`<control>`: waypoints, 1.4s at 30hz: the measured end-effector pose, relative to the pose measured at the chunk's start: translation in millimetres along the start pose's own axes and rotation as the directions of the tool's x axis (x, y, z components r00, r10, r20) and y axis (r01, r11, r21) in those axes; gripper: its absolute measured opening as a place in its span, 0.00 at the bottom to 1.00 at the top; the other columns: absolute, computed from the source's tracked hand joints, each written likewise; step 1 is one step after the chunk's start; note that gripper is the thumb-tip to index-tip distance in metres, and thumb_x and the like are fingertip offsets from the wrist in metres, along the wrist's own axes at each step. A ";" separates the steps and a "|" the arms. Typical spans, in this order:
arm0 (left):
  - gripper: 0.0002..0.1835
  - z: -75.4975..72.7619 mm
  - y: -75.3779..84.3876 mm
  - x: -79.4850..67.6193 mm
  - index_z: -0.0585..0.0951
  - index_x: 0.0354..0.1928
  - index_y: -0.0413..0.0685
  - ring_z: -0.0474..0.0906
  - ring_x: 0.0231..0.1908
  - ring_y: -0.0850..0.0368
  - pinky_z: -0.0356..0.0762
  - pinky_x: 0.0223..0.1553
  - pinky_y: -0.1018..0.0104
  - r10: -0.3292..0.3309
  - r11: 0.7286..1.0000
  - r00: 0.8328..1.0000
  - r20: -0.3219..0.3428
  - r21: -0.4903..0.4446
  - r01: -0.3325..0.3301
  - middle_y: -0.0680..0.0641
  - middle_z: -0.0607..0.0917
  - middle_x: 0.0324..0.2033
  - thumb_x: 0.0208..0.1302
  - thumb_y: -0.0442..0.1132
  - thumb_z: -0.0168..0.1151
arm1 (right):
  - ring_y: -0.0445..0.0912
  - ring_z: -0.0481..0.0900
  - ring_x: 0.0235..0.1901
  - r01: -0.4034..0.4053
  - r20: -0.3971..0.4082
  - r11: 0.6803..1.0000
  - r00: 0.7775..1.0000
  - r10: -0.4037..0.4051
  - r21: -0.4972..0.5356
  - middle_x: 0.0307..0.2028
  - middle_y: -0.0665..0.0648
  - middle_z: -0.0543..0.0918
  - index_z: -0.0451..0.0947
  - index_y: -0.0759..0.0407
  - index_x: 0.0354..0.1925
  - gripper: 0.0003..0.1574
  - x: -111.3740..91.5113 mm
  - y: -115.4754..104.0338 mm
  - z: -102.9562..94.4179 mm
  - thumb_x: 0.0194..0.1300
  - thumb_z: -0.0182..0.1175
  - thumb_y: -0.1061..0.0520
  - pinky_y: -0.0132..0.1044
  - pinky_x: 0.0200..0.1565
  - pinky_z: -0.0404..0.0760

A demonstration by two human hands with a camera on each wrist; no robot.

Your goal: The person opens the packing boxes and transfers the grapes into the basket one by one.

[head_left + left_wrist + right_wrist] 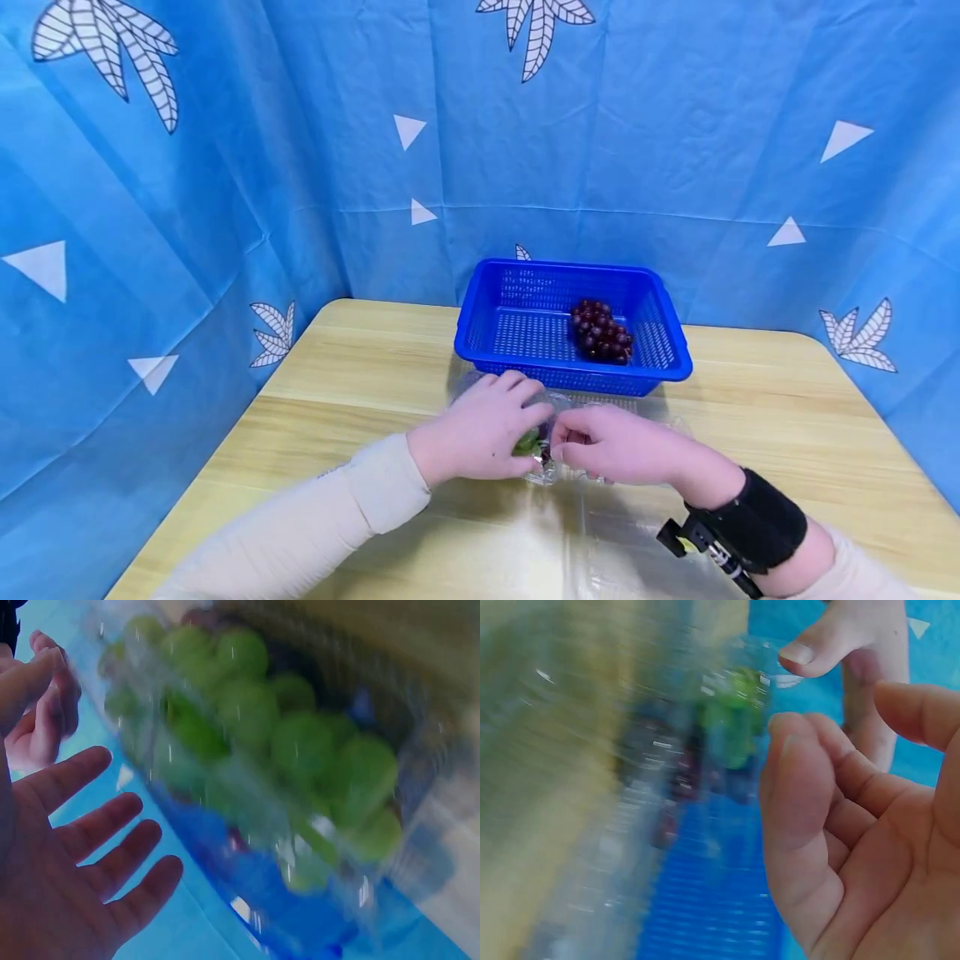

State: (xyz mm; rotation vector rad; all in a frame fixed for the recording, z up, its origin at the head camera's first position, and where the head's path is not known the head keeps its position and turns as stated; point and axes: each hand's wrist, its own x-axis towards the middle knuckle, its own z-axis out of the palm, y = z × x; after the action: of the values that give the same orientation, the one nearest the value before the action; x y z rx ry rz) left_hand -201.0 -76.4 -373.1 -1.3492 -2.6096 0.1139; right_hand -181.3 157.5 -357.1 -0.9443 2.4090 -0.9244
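Green grapes (251, 712) and some dark grapes (686, 769) lie in a clear plastic container (551, 477) in front of the blue basket. My left hand (480, 429) reaches over its left side, fingers spread and fairly straight. In the left wrist view the fingers (109, 825) show beside the container with nothing in them. On the other side, my right hand (626, 442) is close to the container, its fingers (799, 795) loosely bent. A gap shows between thumb and fingers in the right wrist view, with nothing seen held. The hands hide much of the container.
A blue plastic basket (517, 358) stands at the back of the wooden table (360, 358), with a bunch of dark red grapes (598, 331) inside. Clear plastic (637, 542) lies on the table near the right forearm. Blue patterned cloth (637, 142) hangs around the table.
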 end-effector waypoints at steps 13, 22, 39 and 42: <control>0.31 10.3 20.5 2.5 0.78 0.56 0.58 0.73 0.45 0.52 0.77 0.39 0.61 0.019 0.993 1.000 -0.011 0.115 -0.018 0.52 0.77 0.47 0.60 0.70 0.60 | 0.38 0.70 0.17 -0.085 0.020 0.983 0.996 0.082 0.161 0.22 0.50 0.79 0.82 0.56 0.35 0.10 -10.9 30.4 19.7 0.72 0.55 0.57 0.34 0.20 0.73; 0.27 18.9 27.0 6.9 0.79 0.50 0.55 0.71 0.31 0.57 0.74 0.25 0.68 0.053 0.964 0.996 -0.076 0.265 -0.031 0.52 0.78 0.38 0.63 0.67 0.55 | 0.39 0.74 0.24 -0.047 0.030 0.996 0.999 0.045 0.079 0.23 0.45 0.78 0.83 0.53 0.36 0.09 -0.5 49.4 31.9 0.72 0.58 0.54 0.35 0.29 0.76; 0.24 25.4 31.4 13.3 0.80 0.53 0.54 0.74 0.28 0.59 0.76 0.23 0.69 0.039 0.943 0.990 -0.132 0.333 0.007 0.53 0.80 0.36 0.65 0.62 0.53 | 0.38 0.70 0.17 -0.159 0.150 0.711 0.986 0.076 0.685 0.30 0.55 0.81 0.70 0.67 0.42 0.12 7.5 78.3 35.4 0.75 0.55 0.57 0.27 0.14 0.60; 0.24 27.3 32.5 14.3 0.79 0.52 0.54 0.77 0.29 0.57 0.78 0.24 0.69 0.053 0.937 0.989 -0.138 0.350 -0.002 0.53 0.81 0.36 0.66 0.62 0.53 | 0.39 0.70 0.18 -0.159 0.135 0.710 0.987 0.091 0.686 0.30 0.54 0.81 0.70 0.69 0.44 0.13 8.0 79.1 36.5 0.75 0.54 0.57 0.27 0.15 0.61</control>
State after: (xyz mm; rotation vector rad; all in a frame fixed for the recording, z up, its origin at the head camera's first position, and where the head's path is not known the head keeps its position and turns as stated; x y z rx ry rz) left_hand -188.9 -45.2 -402.9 -1.2167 -2.3111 0.4439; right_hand -202.1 179.9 -439.1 -0.4996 1.7573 -1.5361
